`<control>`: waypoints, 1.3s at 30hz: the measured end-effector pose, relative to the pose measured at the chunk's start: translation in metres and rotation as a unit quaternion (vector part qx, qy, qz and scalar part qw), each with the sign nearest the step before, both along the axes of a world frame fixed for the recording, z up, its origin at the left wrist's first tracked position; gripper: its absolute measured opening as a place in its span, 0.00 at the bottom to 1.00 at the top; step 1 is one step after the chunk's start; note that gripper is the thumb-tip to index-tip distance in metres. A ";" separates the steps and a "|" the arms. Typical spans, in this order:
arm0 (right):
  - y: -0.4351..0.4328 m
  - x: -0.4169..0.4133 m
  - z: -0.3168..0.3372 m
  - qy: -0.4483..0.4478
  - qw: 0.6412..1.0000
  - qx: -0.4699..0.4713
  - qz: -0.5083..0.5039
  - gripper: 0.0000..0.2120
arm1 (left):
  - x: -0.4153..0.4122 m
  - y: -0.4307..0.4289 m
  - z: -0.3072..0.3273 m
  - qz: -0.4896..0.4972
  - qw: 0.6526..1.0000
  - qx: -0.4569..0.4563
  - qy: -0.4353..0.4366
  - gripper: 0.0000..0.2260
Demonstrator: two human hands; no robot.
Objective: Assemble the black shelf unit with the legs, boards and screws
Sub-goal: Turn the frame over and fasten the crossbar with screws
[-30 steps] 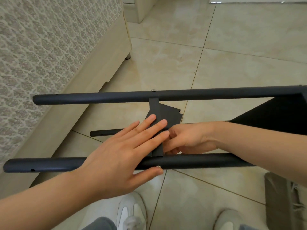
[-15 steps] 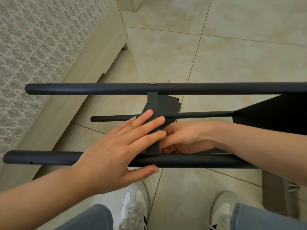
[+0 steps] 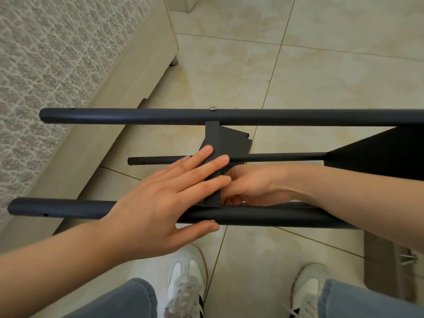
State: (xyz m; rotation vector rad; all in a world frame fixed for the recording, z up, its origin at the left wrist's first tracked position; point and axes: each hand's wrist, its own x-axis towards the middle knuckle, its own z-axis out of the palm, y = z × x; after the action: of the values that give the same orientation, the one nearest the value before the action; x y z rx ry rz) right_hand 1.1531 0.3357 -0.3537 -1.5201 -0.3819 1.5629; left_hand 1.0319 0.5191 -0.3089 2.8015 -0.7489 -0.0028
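The black shelf unit (image 3: 263, 218) is lying on its side at the centre of the view, above the floor (image 3: 321, 65). Its round, matte tube legs are running from 9 to 3 o'clock. A small flat board (image 3: 212, 138) is spanning the gap between the far leg (image 3: 137, 115) and the near leg (image 3: 286, 219). A silver screw head (image 3: 213, 108) is sitting on the far leg just above it. A third leg (image 3: 275, 156) is passing behind this board toward a larger black board (image 3: 390, 148) at 3 o'clock.

The left grip (image 3: 160, 203), a bare hand, is lying open, with straight fingers pressing flat on the small board and the thumb running along the near leg. The right grip (image 3: 254, 184) is curling its fingers against the small board's right edge; what it has hold of cannot be told.

The floor is showing glossy beige tiles. A bed (image 3: 46, 65) with patterned fabric is filling 10 o'clock, and white sneakers (image 3: 185, 283) are standing at 6 o'clock.
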 end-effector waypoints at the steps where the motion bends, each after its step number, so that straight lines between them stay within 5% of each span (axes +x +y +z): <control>1: 0.000 0.001 0.000 0.002 1.000 0.005 -0.003 0.14 | 0.000 0.000 0.000 0.000 1.000 0.001 -0.001 0.28; 7: -0.008 0.009 0.005 0.035 0.999 0.015 0.011 0.07 | 0.002 0.000 0.001 0.000 1.000 0.006 -0.006 0.28; 25: -0.004 0.009 0.002 0.075 0.997 0.026 0.001 0.07 | 0.004 0.002 0.001 -0.005 1.000 0.012 -0.006 0.28; 29: -0.001 0.006 0.000 0.078 0.997 0.016 0.002 0.14 | 0.004 0.002 0.002 -0.004 1.000 0.015 -0.005 0.28; 39: -0.003 0.010 0.001 0.077 0.997 0.020 0.012 0.07 | 0.004 0.002 0.002 -0.005 1.000 0.019 -0.013 0.28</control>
State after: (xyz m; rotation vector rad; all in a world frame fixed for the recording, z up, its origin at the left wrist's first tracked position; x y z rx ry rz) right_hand 1.1627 0.3323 -0.3527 -1.3582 -0.3429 1.6694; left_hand 1.0359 0.5215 -0.3067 2.8391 -0.7778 0.0165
